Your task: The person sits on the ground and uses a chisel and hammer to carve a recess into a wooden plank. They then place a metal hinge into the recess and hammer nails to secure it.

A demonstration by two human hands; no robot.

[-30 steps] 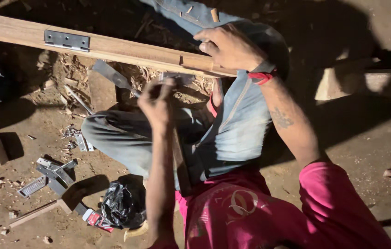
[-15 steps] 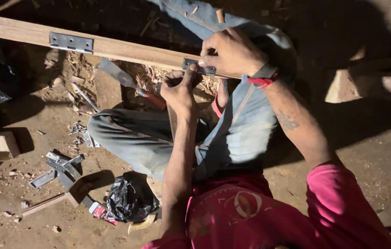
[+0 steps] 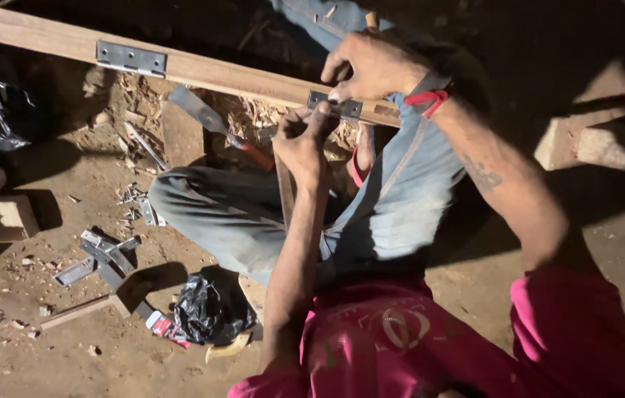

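Two hinges (image 3: 131, 58) (image 3: 335, 107) on the plank (image 3: 239, 74), loose hinges (image 3: 99, 258) on floor below-left

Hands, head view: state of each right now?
Left hand: closed around a thin tool handle, tip at the metal hinge.
Right hand: fingers curled, pressing that hinge onto the wooden plank; no object gripped.

Silver-grey hinges (image 3: 131, 58) on a pale brown wooden rail (image 3: 217, 72), faded blue jeans (image 3: 268, 214), magenta shirt (image 3: 430, 346).
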